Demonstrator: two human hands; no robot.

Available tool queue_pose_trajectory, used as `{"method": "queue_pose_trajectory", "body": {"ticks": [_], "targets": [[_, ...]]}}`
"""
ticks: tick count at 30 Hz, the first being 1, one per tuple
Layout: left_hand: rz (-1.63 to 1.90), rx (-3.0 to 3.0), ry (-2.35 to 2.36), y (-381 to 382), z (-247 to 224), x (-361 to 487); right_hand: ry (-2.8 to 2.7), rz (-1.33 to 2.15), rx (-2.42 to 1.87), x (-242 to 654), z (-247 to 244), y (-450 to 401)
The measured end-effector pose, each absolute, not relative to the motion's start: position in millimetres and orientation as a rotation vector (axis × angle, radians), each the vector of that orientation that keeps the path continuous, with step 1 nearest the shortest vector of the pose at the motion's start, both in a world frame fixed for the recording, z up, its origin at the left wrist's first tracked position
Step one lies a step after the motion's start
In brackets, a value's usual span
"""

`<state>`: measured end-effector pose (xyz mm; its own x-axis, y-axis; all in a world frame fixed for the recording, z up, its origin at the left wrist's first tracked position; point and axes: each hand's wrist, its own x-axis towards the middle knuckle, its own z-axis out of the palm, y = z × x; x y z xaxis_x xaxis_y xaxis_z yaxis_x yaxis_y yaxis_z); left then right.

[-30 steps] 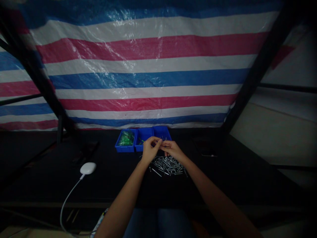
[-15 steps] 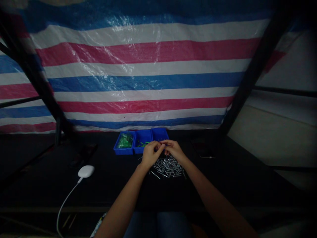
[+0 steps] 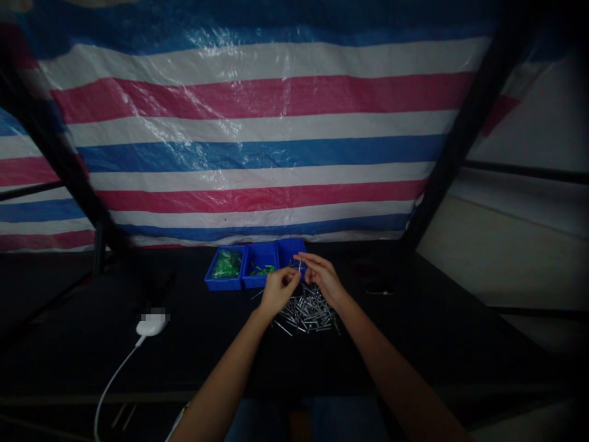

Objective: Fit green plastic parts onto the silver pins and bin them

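I've got the left hand [image 3: 277,293] pinching a slim metal pin [image 3: 300,266] between thumb and finger — roughly upright, seen against the right blue bin [image 3: 289,246]. Right hand [image 3: 327,279] close beside it, fingers reaching to the pin's upper end; whether they grip it, I can't tell from here. Nearer me, a loose pile of pins [image 3: 308,314] on the black table [image 3: 414,344] — green pieces [image 3: 264,269] sit in the middle blue bin [image 3: 261,250].

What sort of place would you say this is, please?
It looks like a small-parts workbench, perhaps in a makeshift workshop: blue plastic bins and a loose pile of metal pins sit on a black tabletop, before a striped plastic tarpaulin.
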<state>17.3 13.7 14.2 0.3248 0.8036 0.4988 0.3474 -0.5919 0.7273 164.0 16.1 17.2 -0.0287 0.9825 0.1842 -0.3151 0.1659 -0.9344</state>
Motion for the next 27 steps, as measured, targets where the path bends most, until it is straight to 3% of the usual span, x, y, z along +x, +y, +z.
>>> {"method": "queue_pose_trajectory", "body": {"ticks": [16,21,27], "targets": [[1.290,1.970,1.115,20,12,11,-1.089,1.092,-0.933,163,12,21],[1.350,1.818,1.094,23,13,9,-1.275,0.921,-1.024,163,3,27],[1.360,1.738,1.051,27,15,8,-1.501,1.004,-0.975,153,-1,20]]}}
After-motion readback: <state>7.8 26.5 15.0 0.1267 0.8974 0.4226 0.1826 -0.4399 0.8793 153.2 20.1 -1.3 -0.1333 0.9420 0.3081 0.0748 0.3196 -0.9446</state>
